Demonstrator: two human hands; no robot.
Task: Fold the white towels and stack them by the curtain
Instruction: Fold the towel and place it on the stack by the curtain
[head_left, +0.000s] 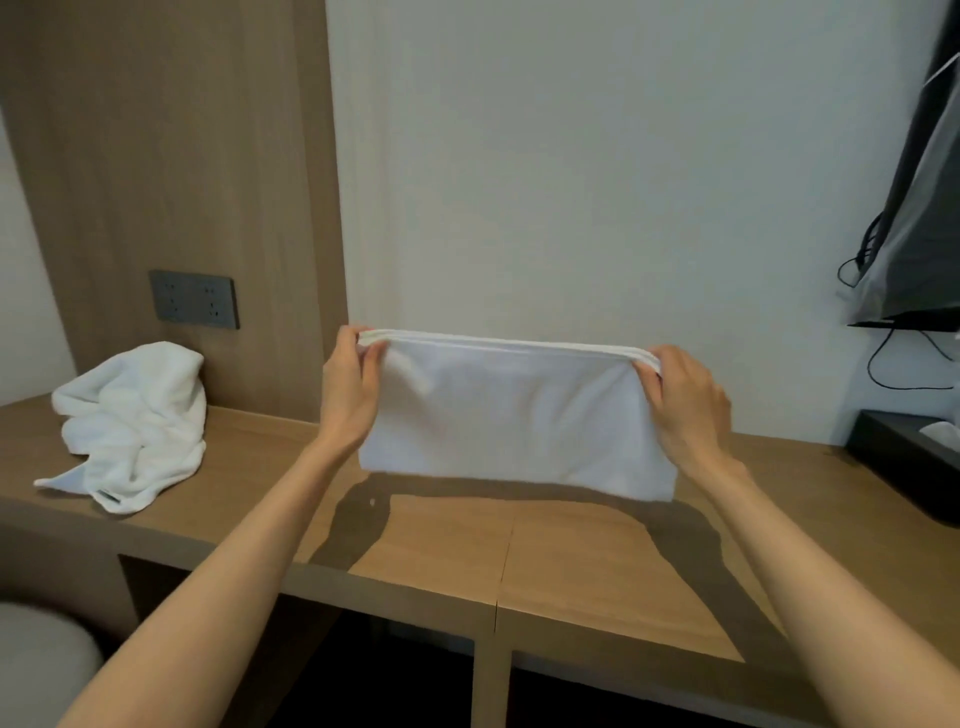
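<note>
The left hand (349, 387) and right hand (688, 402) each pinch an upper corner of a folded white towel (511, 410), thumbs on the near face and fingers curled over the top edge. The towel is stretched flat between them, with its long side level. It hangs as a wide rectangle in front of the wall (571, 156). Several layered edges show along its top, bunched slightly at each grip. Its lower edge hangs low over the desk (441, 561), and whether it touches the wood cannot be told. A dark shadow (358, 519) of the towel and forearms falls on the desktop right below it. Both bare forearms reach in from the lower corners of the view.

A second towel (132, 421) lies in a crumpled heap on the desk, well to the left of the held one. It sits against the wood panel (182, 156) that rises behind that end of the desk. A dark outlet plate (193, 300) is set in the panel just above the heap.

On the right end of the desk sits a black box (904, 462) with a tissue (940, 431) showing at its top. Above it a dark screen (914, 208) hangs on the wall, with black cables (883, 364) dangling beneath it. The rounded grey top of a stool (41, 660) shows at the lower left, below the desk edge.
</note>
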